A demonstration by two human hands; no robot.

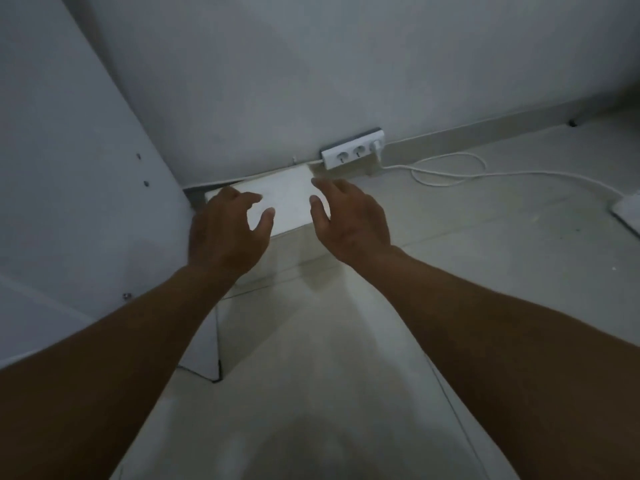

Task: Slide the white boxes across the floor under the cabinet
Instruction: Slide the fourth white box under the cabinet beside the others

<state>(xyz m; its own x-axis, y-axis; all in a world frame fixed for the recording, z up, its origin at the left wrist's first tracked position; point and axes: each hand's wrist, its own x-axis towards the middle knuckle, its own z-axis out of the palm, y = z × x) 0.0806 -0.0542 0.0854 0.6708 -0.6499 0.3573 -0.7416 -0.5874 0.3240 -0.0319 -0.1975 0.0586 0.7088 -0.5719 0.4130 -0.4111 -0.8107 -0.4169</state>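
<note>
A white box [289, 199] stands on the floor against the wall, beside the white cabinet side [79, 188]. My left hand [227, 233] hovers over the box's left part with fingers spread and loosely bent, holding nothing. My right hand [349, 220] is by the box's right edge, fingers straight and spread, thumb over the top; whether it touches the box is unclear. A second white box [204, 348] sits lower left, partly under the cabinet and partly hidden by my left forearm.
A white power strip [351, 153] lies against the wall's base just right of the box. Its white cable [485, 173] loops across the pale floor toward a flat white object [628, 213] at the right edge. The wall rises behind.
</note>
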